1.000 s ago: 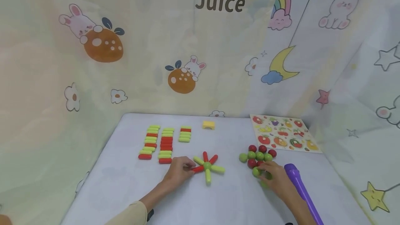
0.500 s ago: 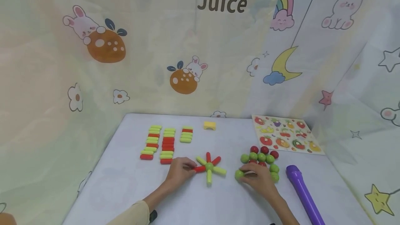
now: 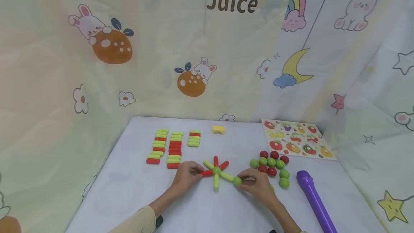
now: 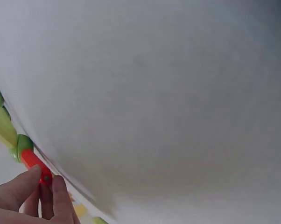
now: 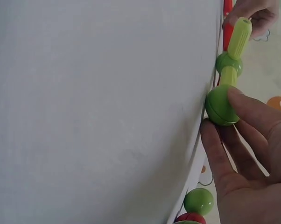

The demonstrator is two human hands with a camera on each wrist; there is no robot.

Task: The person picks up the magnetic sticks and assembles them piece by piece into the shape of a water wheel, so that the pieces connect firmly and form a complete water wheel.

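A star of red and yellow-green rods around a green ball lies on the white table. My left hand pinches the outer end of its left red rod between thumb and fingers. My right hand pinches a second green ball by its sides. This ball sits right at the outer end of the star's right yellow-green rod. In the right wrist view, another yellow-green rod sticks out from the central ball.
Red and green balls are grouped at the right, beside a purple microphone-shaped stick. Loose rods lie in three columns at the left. A yellow arch block and a fruit-picture board are at the back.
My right hand has picked a green ball from the group and carried it left to the star's right rod. The left hand keeps its hold on the red rod.
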